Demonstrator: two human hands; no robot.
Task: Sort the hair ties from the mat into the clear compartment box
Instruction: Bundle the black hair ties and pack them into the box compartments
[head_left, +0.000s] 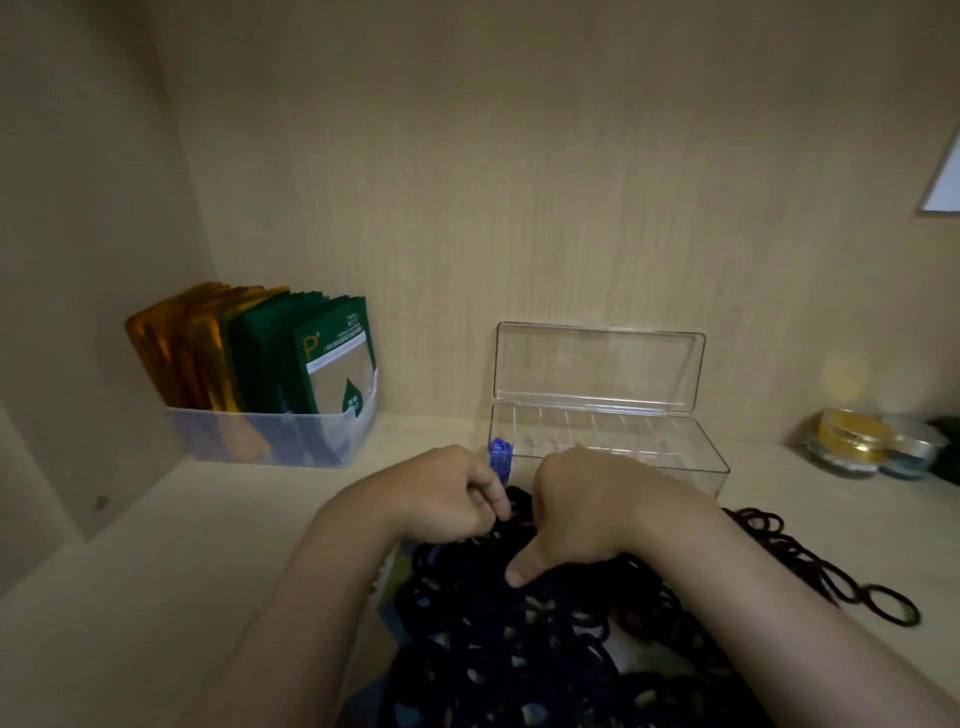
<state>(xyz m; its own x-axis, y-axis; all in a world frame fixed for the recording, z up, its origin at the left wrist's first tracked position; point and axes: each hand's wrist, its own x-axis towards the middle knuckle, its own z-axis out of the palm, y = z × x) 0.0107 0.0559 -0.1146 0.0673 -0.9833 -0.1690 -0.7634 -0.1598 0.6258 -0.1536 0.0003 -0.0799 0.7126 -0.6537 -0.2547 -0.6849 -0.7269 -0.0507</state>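
left hand (452, 499) is pinching hair ties (519, 649) before the clear compartment box (649, 441), right hand (587, 509) grip unclear; a lift-in is likely pending.

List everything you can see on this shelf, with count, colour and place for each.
clear compartment box: one, clear, lid open, against the back wall
blue hair ties: small bunch, blue, box's left end compartment
dark hair ties: large pile, black, on the mat in front of the box
reddish-brown hair ties: several, dark reddish-brown, right of the pile
mat: one, colour unclear, mostly hidden under the pile
bin: one, translucent, back left
sachets: many, gold and green, upright in the bin
jars: two, gold-lidded and silver-lidded, far right
left grip: bare hand, pinches dark hair ties at the pile's far edge
right grip: bare hand, thumb on the pile, fingers hidden
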